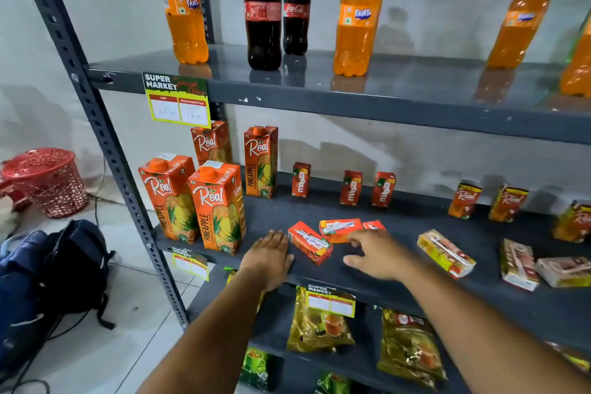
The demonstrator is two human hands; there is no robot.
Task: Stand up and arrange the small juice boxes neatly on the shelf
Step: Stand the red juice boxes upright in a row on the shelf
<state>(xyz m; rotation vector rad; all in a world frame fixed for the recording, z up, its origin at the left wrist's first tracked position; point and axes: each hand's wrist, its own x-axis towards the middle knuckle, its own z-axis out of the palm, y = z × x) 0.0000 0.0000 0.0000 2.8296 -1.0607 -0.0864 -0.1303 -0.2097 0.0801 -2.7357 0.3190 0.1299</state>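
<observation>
Middle tier of a dark grey metal shelf (399, 221). Front centre: three small orange-red juice boxes lying flat, one (309, 242) angled toward the front edge, a second (341, 230) behind it, a third (373, 225) partly hidden by the right hand. Back row, upright: three small red Maaza juice boxes (301, 180), (350, 187), (383, 189), spaced apart; further right, two small upright orange Real boxes (464, 200), (508, 204). Right front: a yellow-and-red small box (445, 253) lying flat, with more fallen small cartons (518, 264) beyond it.

Left hand (271, 254): palm down, flat on the shelf front, fingers straight and together, just beside the angled box; grip holds nothing. Right hand (374, 253): fingers spread and slightly curled, at the second and third boxes, grip apart, clamped on nothing.

Left end: four tall orange Real pineapple cartons (217, 205), upright. Upper tier: orange and dark cola bottles (262, 9), standing.
</observation>
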